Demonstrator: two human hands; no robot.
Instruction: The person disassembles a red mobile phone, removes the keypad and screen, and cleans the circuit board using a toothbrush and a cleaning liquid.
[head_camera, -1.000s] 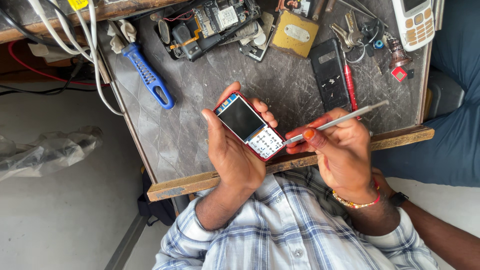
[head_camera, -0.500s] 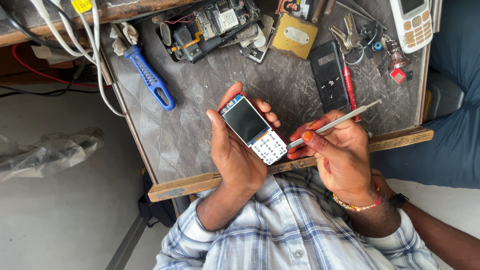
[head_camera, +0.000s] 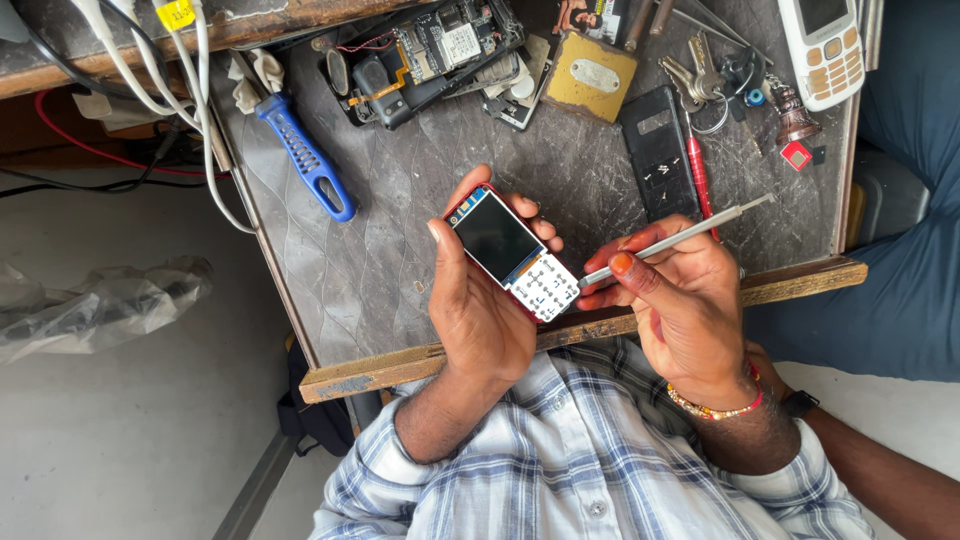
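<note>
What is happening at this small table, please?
A person in a checked shirt is working on a small red phone over a grey worktable. The left hand holds the phone with its screen facing up. The right hand holds a thin metal tool, and its tip meets the edge of the keypad end. Around them lie an opened phone, a blue-handled tool, keys and a white phone.

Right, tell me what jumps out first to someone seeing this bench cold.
First, the small red keypad phone in the left hand, just above the near edge of the worktop, with the thin metal tool in the right hand touching its keypad end. Next, the blue-handled tool lying at the far left of the bench. An opened phone with bare circuit board sits at the far edge.
</note>
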